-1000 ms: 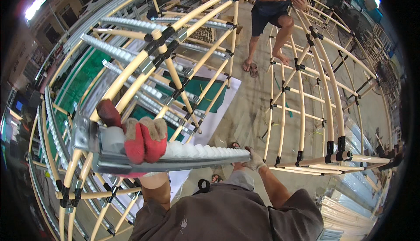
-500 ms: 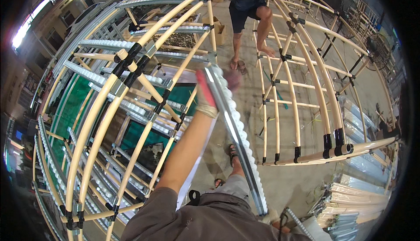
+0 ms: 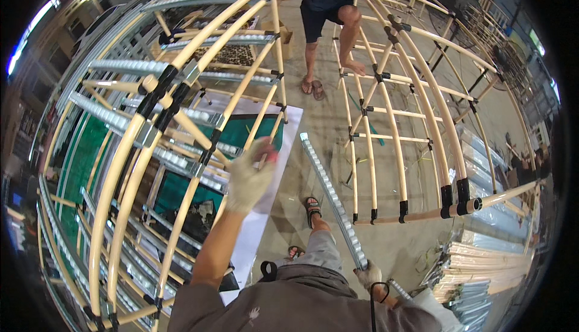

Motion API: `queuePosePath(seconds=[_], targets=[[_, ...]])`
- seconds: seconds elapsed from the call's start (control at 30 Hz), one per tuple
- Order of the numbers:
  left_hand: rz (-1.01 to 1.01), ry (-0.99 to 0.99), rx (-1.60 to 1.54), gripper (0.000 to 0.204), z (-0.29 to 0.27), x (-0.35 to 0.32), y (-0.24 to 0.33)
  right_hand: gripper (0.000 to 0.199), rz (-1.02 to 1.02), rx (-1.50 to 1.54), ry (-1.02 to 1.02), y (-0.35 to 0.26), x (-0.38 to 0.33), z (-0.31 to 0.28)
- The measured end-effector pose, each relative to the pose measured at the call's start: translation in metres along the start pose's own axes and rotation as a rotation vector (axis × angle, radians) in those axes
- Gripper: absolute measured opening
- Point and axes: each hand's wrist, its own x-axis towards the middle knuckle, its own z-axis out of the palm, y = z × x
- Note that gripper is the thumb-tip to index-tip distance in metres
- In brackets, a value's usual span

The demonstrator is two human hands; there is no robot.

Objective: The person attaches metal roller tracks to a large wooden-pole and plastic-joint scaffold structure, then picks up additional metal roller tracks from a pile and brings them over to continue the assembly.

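A roller track (image 3: 330, 196), a long metal rail lined with small pale rollers, slants down in front of my right leg. Its lower end is in my gloved right hand (image 3: 368, 275), which is closed around it by my right hip. My left hand (image 3: 250, 178), in a cream glove with red on the fingers, is raised beside the rack of beige pipes (image 3: 187, 205) on my left. Motion smears its fingers, and whether they touch a pipe cannot be told. A second piece of roller track (image 3: 401, 291) shows beside my right forearm.
On the right stands another beige pipe frame (image 3: 395, 151) with black joints. A person (image 3: 329, 6) holding a dark device stands beyond, one foot raised on that frame. Bundled pipes (image 3: 482, 265) and clear-wrapped lengths (image 3: 485, 172) lie at the right. A white sheet (image 3: 283, 151) borders the left rack.
My left hand has let go of the roller track's upper end and moved left and down toward the left rack. The track has dropped lower, and my right hand has come into clearer view.
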Motion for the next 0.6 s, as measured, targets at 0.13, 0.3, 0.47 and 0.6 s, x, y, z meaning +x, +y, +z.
queuePosePath(seconds=[0.13, 0.3, 0.47, 0.6], targets=[[0.332, 0.565, 0.065, 0.035, -0.101, -0.023, 0.093, 0.053, -0.037, -0.131, 0.025, -0.054, 0.073, 0.004], [0.409, 0.816, 0.709, 0.04, -0.147, 0.011, 0.117, 0.051, -0.15, -0.189, 0.077, -0.142, 0.18, 0.015], [0.141, 0.827, 1.136, 0.034, -0.164, 0.057, 0.075, 0.045, -0.238, -0.123, 0.043, -0.235, 0.279, 0.027], [-0.078, 1.168, 1.13, 0.032, -0.205, 0.044, 0.049, 0.049, -0.359, -0.178, -0.007, -0.302, 0.38, 0.037]])
